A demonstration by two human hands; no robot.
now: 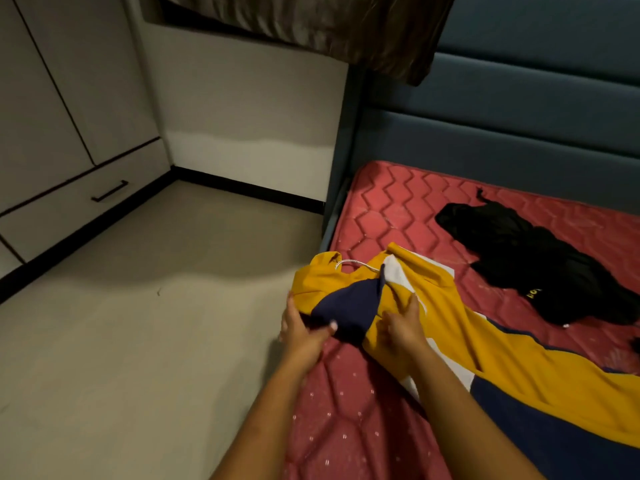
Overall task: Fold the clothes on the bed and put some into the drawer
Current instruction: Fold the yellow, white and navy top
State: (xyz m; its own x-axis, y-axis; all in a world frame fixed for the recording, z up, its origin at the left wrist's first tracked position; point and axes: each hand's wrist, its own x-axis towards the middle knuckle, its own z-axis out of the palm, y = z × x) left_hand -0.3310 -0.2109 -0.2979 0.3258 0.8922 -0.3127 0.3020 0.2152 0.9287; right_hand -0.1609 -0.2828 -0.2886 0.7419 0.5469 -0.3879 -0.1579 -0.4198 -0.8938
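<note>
A yellow, navy and white hoodie (485, 344) lies spread along the left edge of the red quilted mattress (391, 206). My left hand (304, 327) grips the navy part of it at the mattress edge, thumb on top. My right hand (401, 327) presses down on the yellow cloth just beside it, fingers bent into the fabric. A crumpled black garment (540, 265) lies apart on the mattress, to the right and farther back. The closed drawer (79, 206) with a dark handle sits low in the white wardrobe at the left.
Bare beige floor (145, 323) stretches between the bed and the wardrobe. A blue padded headboard (502, 133) rises behind the mattress. A brown curtain (329, 26) hangs over the white wall at the top.
</note>
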